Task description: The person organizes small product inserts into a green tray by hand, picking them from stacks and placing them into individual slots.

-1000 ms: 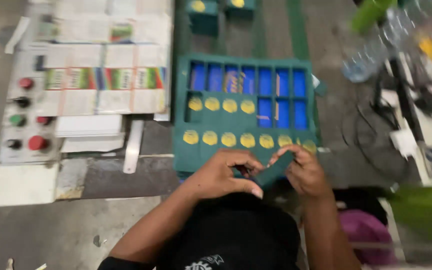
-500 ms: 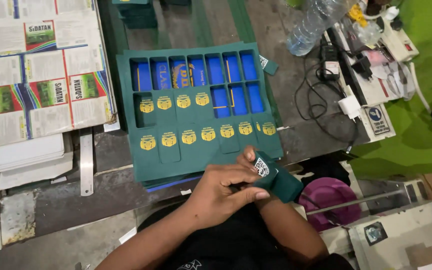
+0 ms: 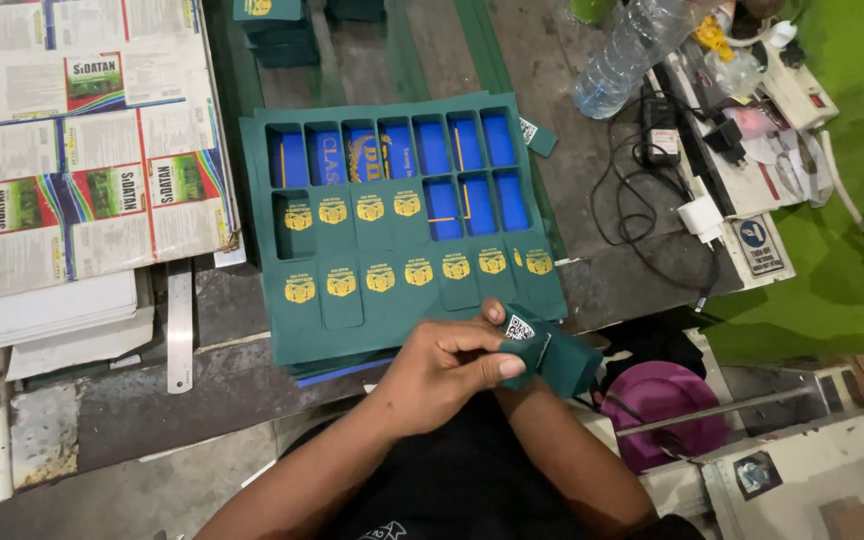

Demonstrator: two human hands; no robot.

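Just below the green die-cut sheet [image 3: 402, 230], the left hand [image 3: 442, 370] pinches a folded green carton [image 3: 552, 352]; the right hand, hidden behind, seemingly supports it. Uneven pressure could crease it.

Right hand [image 3: 512, 345] mostly hidden behind the left hand [image 3: 447, 365] and small green carton [image 3: 552, 355], plastic bottle [image 3: 627, 50] and printed sheets [image 3: 62, 150] cut off by the top edge, emblems on the green die-cut sheet [image 3: 402, 230] too small to read

Even overhead light, slightly soft focus
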